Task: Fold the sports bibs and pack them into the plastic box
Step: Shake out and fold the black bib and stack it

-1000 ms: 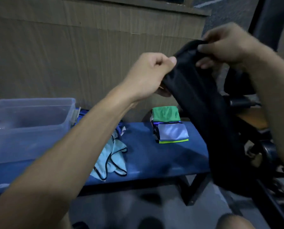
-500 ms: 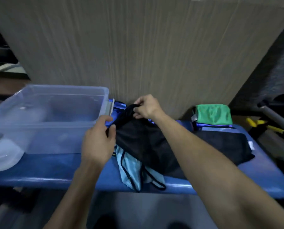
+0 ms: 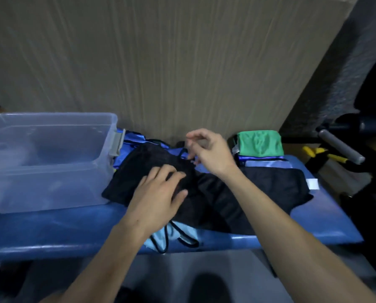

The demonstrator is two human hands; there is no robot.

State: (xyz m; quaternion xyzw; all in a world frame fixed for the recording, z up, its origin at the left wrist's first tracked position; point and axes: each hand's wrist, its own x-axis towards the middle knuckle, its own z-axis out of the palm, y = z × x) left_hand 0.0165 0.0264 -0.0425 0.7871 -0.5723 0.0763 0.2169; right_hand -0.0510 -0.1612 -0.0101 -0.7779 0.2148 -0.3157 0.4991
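Forearms enter from the near edge, both reaching onto the blue padded bench.

Item, nearest: pale blue bib with black trim, unfolded, hanging over the bench's front lip, partly under the black one.

Item: black mesh sports bib, spread flat, long axis left to right along the bench, directly beneath both hands. Left hand nearer; palm down, fingers spread, pressing the bib's left part, gripping nothing. Right hand farther; fingers loosely curled at the bib's rear edge, seemingly pinching a black strap, though blur leaves this uncertain.

Item, left: clear plastic storage box, apparently without bibs.

Item, far right: folded stack, green bib topmost.
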